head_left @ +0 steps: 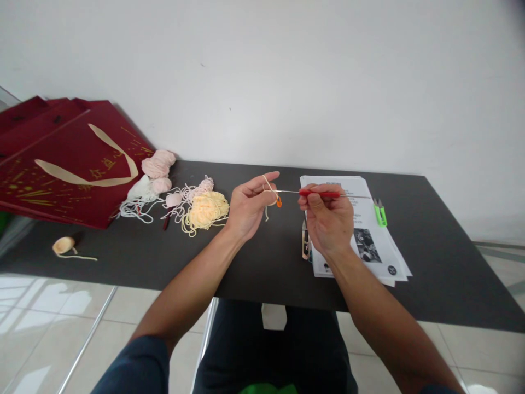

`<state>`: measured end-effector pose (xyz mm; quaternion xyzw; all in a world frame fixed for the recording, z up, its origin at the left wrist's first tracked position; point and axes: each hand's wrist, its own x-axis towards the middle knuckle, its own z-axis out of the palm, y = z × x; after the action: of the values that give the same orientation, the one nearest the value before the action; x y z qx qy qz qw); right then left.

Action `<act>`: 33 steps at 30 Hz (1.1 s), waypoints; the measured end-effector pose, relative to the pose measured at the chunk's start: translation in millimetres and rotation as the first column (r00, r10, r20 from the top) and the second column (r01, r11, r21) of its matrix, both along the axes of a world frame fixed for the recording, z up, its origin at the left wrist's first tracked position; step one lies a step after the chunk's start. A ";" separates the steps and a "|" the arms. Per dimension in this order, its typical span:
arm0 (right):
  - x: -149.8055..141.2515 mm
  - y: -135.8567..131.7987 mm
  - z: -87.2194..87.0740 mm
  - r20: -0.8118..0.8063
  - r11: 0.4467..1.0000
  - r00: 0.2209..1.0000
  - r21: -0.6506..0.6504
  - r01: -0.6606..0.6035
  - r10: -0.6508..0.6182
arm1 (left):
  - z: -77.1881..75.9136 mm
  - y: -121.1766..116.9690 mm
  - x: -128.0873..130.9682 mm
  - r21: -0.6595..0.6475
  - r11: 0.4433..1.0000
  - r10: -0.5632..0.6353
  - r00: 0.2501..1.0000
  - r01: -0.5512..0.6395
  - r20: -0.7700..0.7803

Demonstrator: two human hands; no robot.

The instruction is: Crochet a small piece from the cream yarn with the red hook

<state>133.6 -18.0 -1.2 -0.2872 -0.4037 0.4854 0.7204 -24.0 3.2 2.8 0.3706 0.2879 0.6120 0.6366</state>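
My left hand (246, 212) is closed in a pinch on a small piece of pale yellow crochet work (269, 198), with yarn looped over the raised index finger. An orange stitch marker (279, 202) hangs from the work, and a short yarn tail dangles below. In my right hand (331, 221) is a crochet hook (322, 193) with a red grip, held level. Its metal tip points left and reaches the work at my left fingertips; whether it sits inside a loop is too small to tell. A loose yellow yarn bundle (209, 210) lies left of my left hand.
Printed sheets (348, 268) lie under my right hand, with green thread snips (380, 213) on them and beige snips (305, 241) at their left edge. Pink yarn (158, 163), white yarn (139, 189) and dark red bags (61, 142) are at left. A small cream crocheted cup (64, 244) sits near the front edge.
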 end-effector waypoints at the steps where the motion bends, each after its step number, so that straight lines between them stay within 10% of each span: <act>1: 0.0 -0.3 -0.1 0.010 1.000 1.000 0.008 0.006 -0.006 | -0.1 0.4 -0.5 0.002 1.000 0.001 1.000 -0.001 -0.007; 15: 3.8 -4.2 -1.2 0.146 0.997 0.989 0.083 0.010 -0.022 | -1.6 4.1 -8.5 -0.005 0.997 -0.079 0.996 0.079 -0.033; 25: 2.6 0.3 -0.9 -0.168 0.939 0.963 -0.242 -0.246 0.210 | -5.9 2.4 -7.3 0.016 0.992 -0.124 0.992 0.124 -0.006; 33: -8.6 -3.3 -3.5 -0.178 0.941 0.972 -0.273 -0.201 0.156 | -8.9 -3.0 5.5 0.062 0.998 0.040 0.977 -0.027 -0.211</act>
<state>125.1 -21.2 -4.7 -0.3133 -0.2960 0.6233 0.6524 -18.5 0.2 -6.0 0.4472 0.3424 0.5877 0.5808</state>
